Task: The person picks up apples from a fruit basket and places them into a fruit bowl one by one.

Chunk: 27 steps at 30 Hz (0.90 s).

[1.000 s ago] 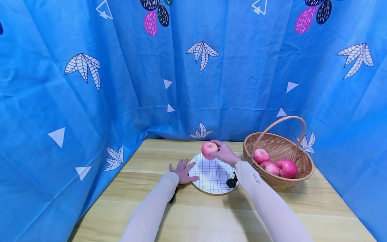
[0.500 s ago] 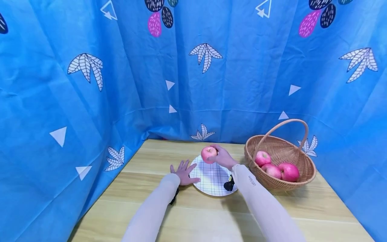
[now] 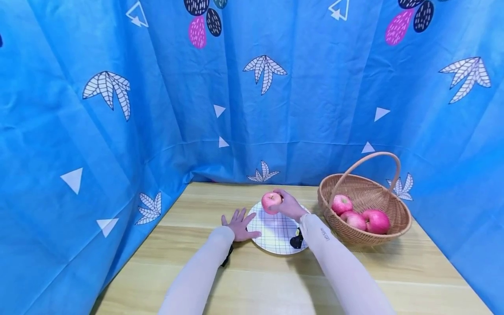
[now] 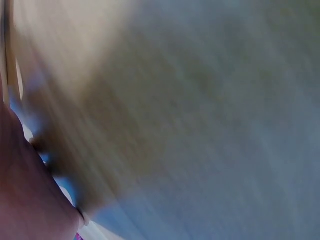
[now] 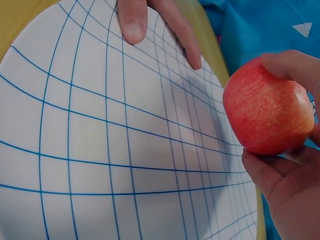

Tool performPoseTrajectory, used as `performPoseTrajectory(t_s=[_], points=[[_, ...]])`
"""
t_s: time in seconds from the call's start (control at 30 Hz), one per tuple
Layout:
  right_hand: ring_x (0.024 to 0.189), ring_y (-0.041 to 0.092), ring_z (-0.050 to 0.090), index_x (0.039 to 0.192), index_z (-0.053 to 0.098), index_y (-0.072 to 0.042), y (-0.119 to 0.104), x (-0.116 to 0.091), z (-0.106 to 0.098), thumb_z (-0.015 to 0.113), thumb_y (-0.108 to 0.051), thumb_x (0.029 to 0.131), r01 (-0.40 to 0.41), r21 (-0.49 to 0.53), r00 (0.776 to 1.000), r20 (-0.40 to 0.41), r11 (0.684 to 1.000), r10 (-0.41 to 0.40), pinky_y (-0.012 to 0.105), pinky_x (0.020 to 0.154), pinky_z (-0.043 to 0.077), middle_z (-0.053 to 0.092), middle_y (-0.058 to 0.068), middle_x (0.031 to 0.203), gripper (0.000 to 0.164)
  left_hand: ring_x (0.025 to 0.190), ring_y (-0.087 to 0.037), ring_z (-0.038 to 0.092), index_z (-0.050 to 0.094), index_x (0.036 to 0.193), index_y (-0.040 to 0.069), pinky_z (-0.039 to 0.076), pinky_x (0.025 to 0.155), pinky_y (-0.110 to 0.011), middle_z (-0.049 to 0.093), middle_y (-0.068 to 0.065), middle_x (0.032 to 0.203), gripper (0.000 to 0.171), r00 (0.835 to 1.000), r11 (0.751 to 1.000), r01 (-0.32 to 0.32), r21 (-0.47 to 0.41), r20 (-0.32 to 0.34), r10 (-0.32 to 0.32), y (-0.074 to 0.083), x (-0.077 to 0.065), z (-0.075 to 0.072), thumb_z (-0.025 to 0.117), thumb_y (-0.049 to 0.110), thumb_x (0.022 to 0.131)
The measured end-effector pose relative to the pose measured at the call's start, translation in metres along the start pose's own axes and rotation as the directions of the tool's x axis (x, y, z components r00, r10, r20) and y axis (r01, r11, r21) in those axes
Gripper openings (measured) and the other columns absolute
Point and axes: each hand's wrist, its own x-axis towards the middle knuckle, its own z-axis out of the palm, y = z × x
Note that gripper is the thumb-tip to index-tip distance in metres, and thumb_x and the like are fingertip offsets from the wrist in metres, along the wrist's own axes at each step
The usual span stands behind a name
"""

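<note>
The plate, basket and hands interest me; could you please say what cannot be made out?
Head view: the space beneath the apples in the basket, hidden by them and its near wall.
Head view: part of the plate, behind the right sleeve.
Left wrist view: part of the left hand, past the left edge; the table, blurred.
Right wrist view: part of the right hand, past the right edge.

My R hand (image 3: 290, 205) grips an apple (image 3: 271, 202) over the plate (image 3: 275, 234), far side; can't quite tell if they touch. My L hand (image 3: 238, 226), fingers spread, is at the plate's L rim. To my R, a basket (image 3: 376, 199) w/ 3 apples (image 3: 376, 221) sits on the table (image 3: 256, 288).
</note>
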Motion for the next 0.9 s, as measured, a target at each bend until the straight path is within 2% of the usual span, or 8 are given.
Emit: performPoseTrajectory(t_s=[0.2,0.3,0.47,0.6,0.9], points=[[0.126,0.03,0.057,0.147,0.046,-0.009,-0.002,-0.004,0.006,0.082,-0.018,0.082,-0.006,-0.008,1.0,0.023,1.0,0.006,0.047,0.111,0.043,0.057,0.014,0.141,0.075,0.157,-0.032,-0.006,0.009,0.16,0.048,-0.01,0.111,-0.077,-0.002,-0.003,0.171,0.102,1.0,1.0,0.005,0.013,0.022,-0.005,0.002,-0.002,-0.005,0.033,0.098,0.074],[0.127,0.031,0.056,0.148,0.045,-0.008,-0.003,-0.005,0.009,0.081,-0.019,0.083,-0.008,-0.023,0.999,0.036,1.0,0.009,0.048,0.112,0.041,0.057,0.015,0.141,0.075,0.157,-0.033,-0.004,0.013,0.16,0.046,-0.011,0.11,-0.078,0.001,-0.004,0.171,0.102,1.0,1.0,0.008,-0.002,0.006,-0.008,0.003,-0.003,-0.005,0.037,0.097,0.074],[0.127,0.03,0.056,0.15,0.043,-0.009,-0.001,-0.006,0.011,0.083,-0.022,0.082,-0.051,-0.041,0.998,0.037,0.998,0.053,0.048,0.112,0.042,0.055,0.013,0.143,0.08,0.157,-0.032,-0.003,0.012,0.159,0.048,-0.007,0.111,-0.079,0.0,-0.003,0.172,0.101,1.0,0.999,0.018,0.028,0.015,-0.018,0.004,-0.001,0.002,0.034,0.098,0.074],[0.126,0.03,0.057,0.15,0.042,-0.01,0.0,-0.005,0.01,0.082,-0.024,0.082,-0.049,-0.063,0.998,0.037,0.997,0.051,0.049,0.111,0.043,0.056,0.013,0.143,0.08,0.157,-0.032,-0.003,0.011,0.159,0.049,-0.006,0.111,-0.079,-0.001,-0.001,0.172,0.099,1.0,0.999,0.021,0.041,0.006,-0.021,0.005,0.002,0.004,0.034,0.097,0.075],[0.129,0.032,0.054,0.149,0.041,-0.01,0.004,-0.006,0.01,0.081,-0.023,0.084,-0.046,-0.062,0.997,0.067,0.997,0.05,0.048,0.114,0.039,0.056,0.015,0.142,0.077,0.157,-0.032,-0.005,0.013,0.159,0.048,-0.007,0.111,-0.078,-0.001,-0.002,0.172,0.098,0.999,1.0,0.027,0.01,0.026,-0.027,0.006,-0.004,-0.003,0.04,0.093,0.077]])
